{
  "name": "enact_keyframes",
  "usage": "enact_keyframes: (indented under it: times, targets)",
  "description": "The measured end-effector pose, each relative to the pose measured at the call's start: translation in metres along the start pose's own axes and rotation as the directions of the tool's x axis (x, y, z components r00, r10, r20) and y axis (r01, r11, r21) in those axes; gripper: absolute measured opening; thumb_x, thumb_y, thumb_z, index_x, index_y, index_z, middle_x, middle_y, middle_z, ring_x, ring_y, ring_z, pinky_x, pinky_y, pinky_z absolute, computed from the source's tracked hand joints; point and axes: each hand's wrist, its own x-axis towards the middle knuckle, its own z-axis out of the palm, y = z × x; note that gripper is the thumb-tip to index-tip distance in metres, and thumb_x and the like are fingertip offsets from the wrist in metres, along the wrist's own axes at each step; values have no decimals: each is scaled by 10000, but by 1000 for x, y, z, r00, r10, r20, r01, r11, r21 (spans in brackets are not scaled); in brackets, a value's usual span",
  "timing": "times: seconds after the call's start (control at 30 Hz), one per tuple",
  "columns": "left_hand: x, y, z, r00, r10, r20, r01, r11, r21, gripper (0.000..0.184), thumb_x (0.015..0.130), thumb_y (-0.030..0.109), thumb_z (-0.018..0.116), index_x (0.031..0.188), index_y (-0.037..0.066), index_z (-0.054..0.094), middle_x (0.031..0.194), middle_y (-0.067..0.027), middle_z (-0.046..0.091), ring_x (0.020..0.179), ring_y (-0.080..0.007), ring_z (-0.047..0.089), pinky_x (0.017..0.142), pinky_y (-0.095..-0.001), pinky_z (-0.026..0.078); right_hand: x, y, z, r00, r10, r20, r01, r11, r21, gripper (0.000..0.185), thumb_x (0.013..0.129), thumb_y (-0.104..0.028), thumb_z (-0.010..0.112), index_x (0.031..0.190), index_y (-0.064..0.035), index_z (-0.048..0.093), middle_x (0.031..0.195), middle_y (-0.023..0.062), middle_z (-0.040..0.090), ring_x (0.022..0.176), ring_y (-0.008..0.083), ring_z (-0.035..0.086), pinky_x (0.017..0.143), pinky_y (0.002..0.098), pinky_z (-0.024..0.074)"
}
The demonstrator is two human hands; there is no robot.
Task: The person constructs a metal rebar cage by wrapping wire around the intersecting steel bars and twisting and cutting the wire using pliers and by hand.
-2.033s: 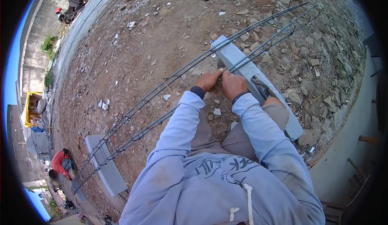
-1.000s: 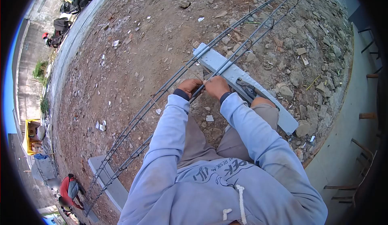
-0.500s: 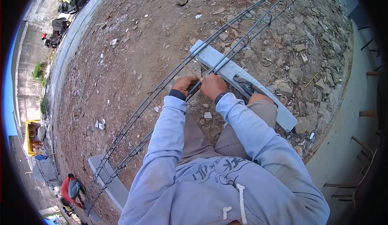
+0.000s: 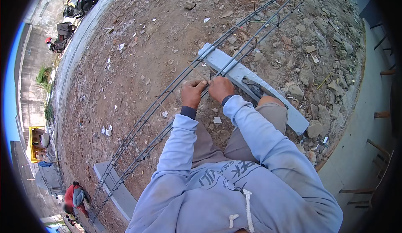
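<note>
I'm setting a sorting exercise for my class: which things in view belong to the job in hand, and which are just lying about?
Likely part of the job:
- steel-bar frame, with left hand and right hand at it
- nearer block and farther block, under the frame
- metal hand tool, probably

Likely just lying about:
- white scraps
- broken rubble

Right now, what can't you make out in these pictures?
Head view:
What the bare left hand and right hand hold at the dark steel rebar cage: hidden between them.
Far grey rectangular slab: lower end behind the pale-blue left sleeve.
What the distant person in red handles: too small.
</note>
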Motion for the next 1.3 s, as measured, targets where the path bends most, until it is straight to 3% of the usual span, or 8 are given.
enact_keyframes:
  times: [0.17,0.27,0.47,0.57,0.83,0.97,1.13,1.3]
  targets:
    - [-17,-3,8,980,200,-19,-198,976,94,180,798,123,615,936,41,695,866,-98,692,834,-192,653,755,-301,496,-6,1,2,996,-68,-50,69,998,6,226,806,-234,577,821,-23,654,790,225,646,789,395,631,728,471,502]
    - [-32,18,8,888,459,24,-438,830,345,241,788,74,586,1007,93,684,961,-100,671,908,-249,640,782,-329,497,-22,2,4,992,-95,-87,95,995,-9,190,785,-190,570,842,-17,624,771,234,638,772,404,627,722,477,500]
    - [-40,14,11,813,577,83,-542,697,469,336,778,35,570,1072,167,666,1035,-84,637,905,-271,626,771,-342,500,-45,5,-2,984,-166,-67,161,984,-76,161,739,-122,571,827,13,583,766,261,625,754,406,624,692,477,502]
    - [-39,11,9,794,599,107,-569,669,478,363,778,26,564,1091,187,657,1063,-71,632,916,-257,624,774,-339,500,-47,6,6,970,-234,-62,225,965,-133,153,733,-118,578,811,14,576,741,249,623,736,398,627,674,471,506]
    - [-25,8,3,920,389,38,-388,898,209,449,801,15,530,1236,127,544,1001,-104,672,921,-266,639,802,-351,495,-43,-5,2,926,-369,80,369,839,-400,148,768,-150,561,783,-8,599,764,188,647,740,324,656,668,417,531]
    - [-24,11,-3,925,371,83,-379,918,119,514,813,7,510,1314,97,437,1003,-106,680,914,-251,652,809,-348,495,-53,-20,-8,945,-311,98,320,826,-464,176,742,-123,574,857,10,566,740,205,638,730,343,651,666,440,524]
    - [-26,12,-7,931,350,104,-361,925,118,498,805,3,502,1291,85,433,1014,-123,672,925,-279,645,813,-360,493,-66,-21,-20,961,-266,81,268,806,-529,160,746,-133,581,846,-8,574,766,192,649,746,327,658,672,431,527]
    - [-21,-1,-4,916,386,105,-396,912,106,538,773,19,509,1298,85,411,1009,-100,671,900,-323,631,786,-411,492,-25,-54,-32,853,-384,353,521,585,-622,143,731,-155,597,788,-29,634,786,182,659,756,322,661,667,421,527]
